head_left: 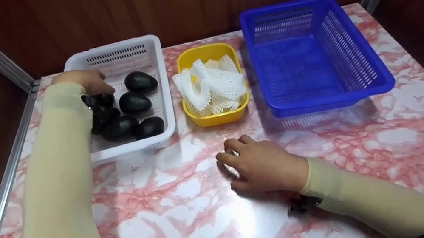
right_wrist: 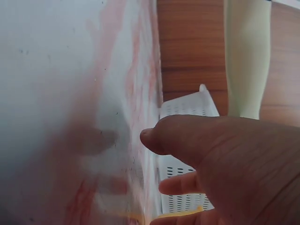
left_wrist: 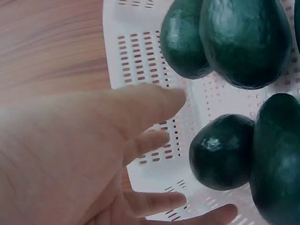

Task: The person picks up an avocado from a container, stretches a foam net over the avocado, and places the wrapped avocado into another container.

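My left hand (head_left: pixel 81 81) reaches over the left part of the white basket (head_left: pixel 164 88), its fingers spread and nothing in them. Several dark green avocados (head_left: pixel 141 81) lie in that basket. The left wrist view shows the thumb and fingers apart from the closest avocado (left_wrist: pixel 222 152). Partly hidden behind my left wrist are more of the avocados. Over the tabletop, in front of the yellow basket (head_left: pixel 218 119), is my right hand (head_left: pixel 265 166), with loosely bent fingers holding nothing. White foam net sleeves (head_left: pixel 228 86) are heaped in the yellow basket.
A blue basket (head_left: pixel 333 97) with nothing in it stands at the back right. Wooden panels (head_left: pixel 192 1) rise behind the red-and-white marbled table (head_left: pixel 159 214) and at both sides. A metal strip (head_left: pixel 2 201) runs along the table's left edge.
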`<state>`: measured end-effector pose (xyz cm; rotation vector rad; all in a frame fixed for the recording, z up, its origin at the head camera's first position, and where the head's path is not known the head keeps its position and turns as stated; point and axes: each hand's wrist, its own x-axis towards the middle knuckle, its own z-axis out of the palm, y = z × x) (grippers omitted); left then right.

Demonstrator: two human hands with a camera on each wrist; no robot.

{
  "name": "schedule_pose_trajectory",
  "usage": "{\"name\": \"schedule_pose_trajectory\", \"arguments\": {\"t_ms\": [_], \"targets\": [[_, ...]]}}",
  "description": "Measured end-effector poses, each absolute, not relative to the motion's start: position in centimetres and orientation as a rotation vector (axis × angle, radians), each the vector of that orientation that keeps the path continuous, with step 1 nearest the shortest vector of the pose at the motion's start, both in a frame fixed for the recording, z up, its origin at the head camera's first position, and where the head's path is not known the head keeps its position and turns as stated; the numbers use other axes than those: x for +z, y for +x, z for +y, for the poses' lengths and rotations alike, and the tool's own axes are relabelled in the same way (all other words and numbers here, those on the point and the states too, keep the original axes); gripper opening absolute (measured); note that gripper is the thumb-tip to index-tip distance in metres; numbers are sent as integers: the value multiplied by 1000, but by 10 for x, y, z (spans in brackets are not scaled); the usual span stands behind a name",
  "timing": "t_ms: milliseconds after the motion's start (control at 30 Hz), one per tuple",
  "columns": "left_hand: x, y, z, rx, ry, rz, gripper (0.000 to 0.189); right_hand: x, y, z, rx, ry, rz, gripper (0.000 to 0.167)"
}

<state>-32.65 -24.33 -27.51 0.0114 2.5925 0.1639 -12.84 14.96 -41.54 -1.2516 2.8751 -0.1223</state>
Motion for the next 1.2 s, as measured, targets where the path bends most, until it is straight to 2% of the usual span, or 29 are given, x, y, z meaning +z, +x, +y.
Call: {"name": "schedule_pose_trajectory", "arguments": {"t_ms": [167, 367, 567, 867, 1200], "targets": [[-280, -332, -238, 74, 86, 2560, 72, -416, -128, 151, -108, -1299, 2888, 40], [-286, -333, -238, 113, -20, 2565, 72, -415, -130, 152, -95, -1320, 2877, 38], [-298, -343, -242, 58, 179, 2517, 68, -416, -131, 152, -72, -1318, 2856, 37], [-311, -341, -243, 184, 175, 2595, 36, -415, -133, 154, -54, -1324, 2859, 34], [-302, -340, -257, 236, 261, 2737, 38, -420, -135, 158, -111, -1386, 2893, 30]]}}
